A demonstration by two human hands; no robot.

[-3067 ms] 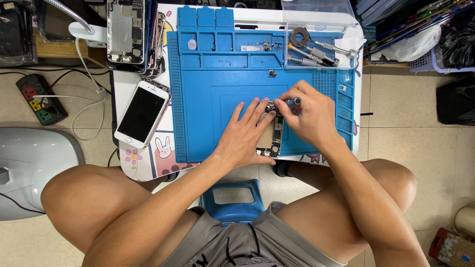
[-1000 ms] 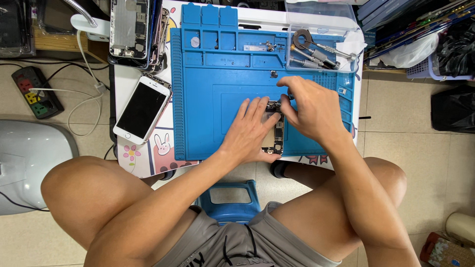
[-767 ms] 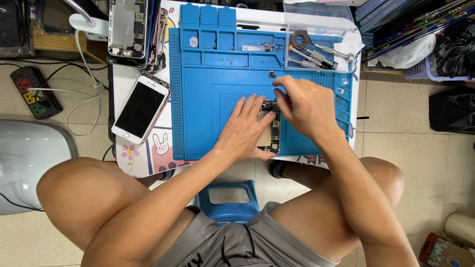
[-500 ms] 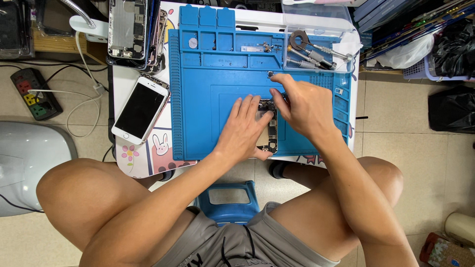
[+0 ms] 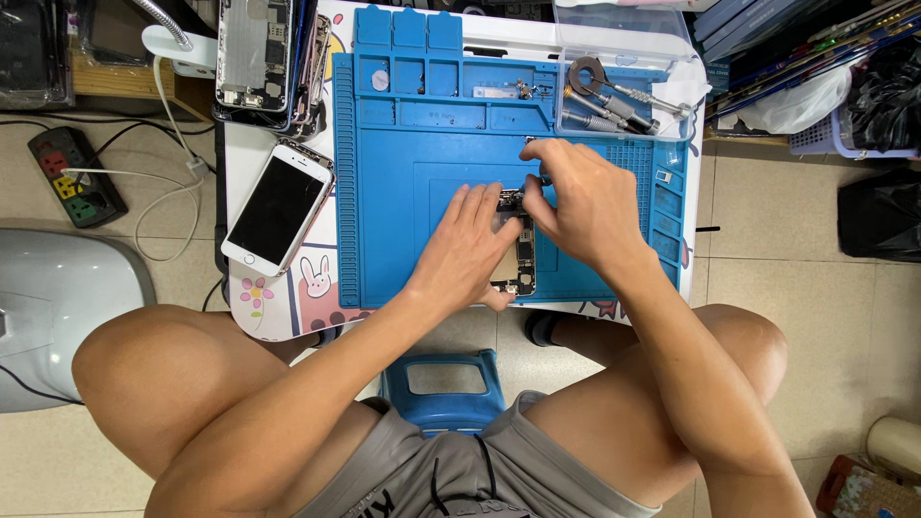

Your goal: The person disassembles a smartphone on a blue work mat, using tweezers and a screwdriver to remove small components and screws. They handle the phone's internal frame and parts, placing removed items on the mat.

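Both hands had crept toward the mat's far edge since three seconds back, and the circuit board (image 5: pixel 523 251) had gone with them. It lay lengthwise near the blue mat's (image 5: pixel 403 221) near edge, right of centre. My left hand (image 5: pixel 467 251) rested flat on its left side, fingers spread, pinning it. My right hand (image 5: pixel 578 203) curled over its far end, fingertips pinched; whether they gripped a tool, I could not tell. Judged: fine work on the far end continued. Screwdrivers (image 5: pixel 604 104) sat at the far right corner; a white phone (image 5: pixel 278 208) lay off the left edge.
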